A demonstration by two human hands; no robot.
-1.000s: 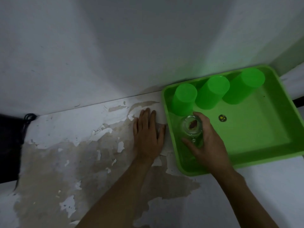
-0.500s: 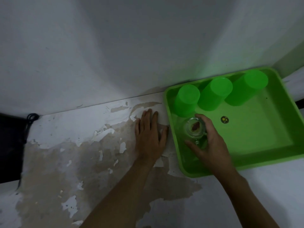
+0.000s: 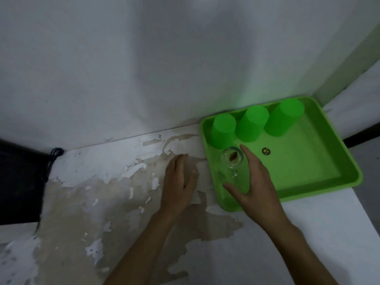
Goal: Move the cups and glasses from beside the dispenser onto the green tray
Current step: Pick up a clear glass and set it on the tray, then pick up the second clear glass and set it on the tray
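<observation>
A green tray (image 3: 320, 173) sits at the right against the wall. Three green cups stand upside down along its far edge: left cup (image 3: 223, 130), middle cup (image 3: 251, 123), right cup (image 3: 284, 117). A clear glass (image 3: 232, 160) stands upside down in the tray's left part, in front of the left cup. My right hand (image 3: 257, 182) is just right of the glass, fingers spread, thumb below it, not gripping it. My left hand (image 3: 177, 182) lies flat on the counter left of the tray, holding nothing.
The counter (image 3: 92, 202) has peeling, stained white paint. A white wall (image 3: 144, 68) rises right behind the tray. A dark object with a cord (image 3: 20, 182) fills the left edge. A small round sticker (image 3: 265, 151) marks the tray floor.
My right hand has opened and come off the clear glass, which now stands on the tray. My left hand stays flat on the counter.
</observation>
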